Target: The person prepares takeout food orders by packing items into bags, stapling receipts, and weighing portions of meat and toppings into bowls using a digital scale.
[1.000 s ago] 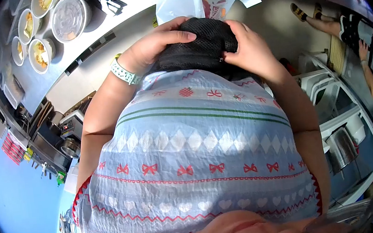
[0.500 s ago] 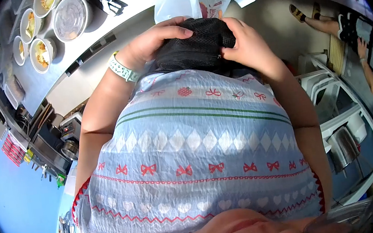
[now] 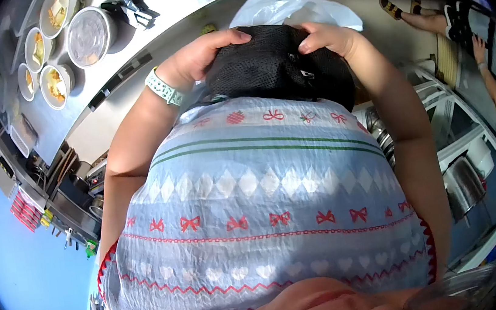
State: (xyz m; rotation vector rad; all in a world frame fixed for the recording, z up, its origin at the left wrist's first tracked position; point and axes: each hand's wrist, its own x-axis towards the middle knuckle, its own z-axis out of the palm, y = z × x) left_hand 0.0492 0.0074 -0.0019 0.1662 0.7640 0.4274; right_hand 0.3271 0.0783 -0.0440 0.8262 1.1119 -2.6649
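Note:
A black mesh bag point(image 3: 262, 61) with a zip-like edge lies against the front of the patterned apron point(image 3: 263, 184). My left hand point(image 3: 206, 54) grips its upper left edge, thumb on top and the other fingers hidden behind the mesh. On the upper right edge, my right hand point(image 3: 329, 38) pinches the fabric with its thumb in front. The bag is spread wide between both hands. Just beyond it hangs a crumpled white plastic bag point(image 3: 292, 6), partly hidden by the mesh; whether my fingers touch it I cannot tell.
A steel counter point(image 3: 176, 7) at the upper left bears several bowls of food point(image 3: 56, 86), a lidded round tub point(image 3: 89, 37) and a black wrapped item point(image 3: 130, 9). On the right stand a white rack point(image 3: 489, 127) and a metal pot point(image 3: 464, 185). Another person's arm point(image 3: 494, 84) shows at far right.
The black mesh bag has been spread wider and droops further to the right. My right hand has shifted slightly up and outward. The white plastic bag has moved right and its red print is hidden.

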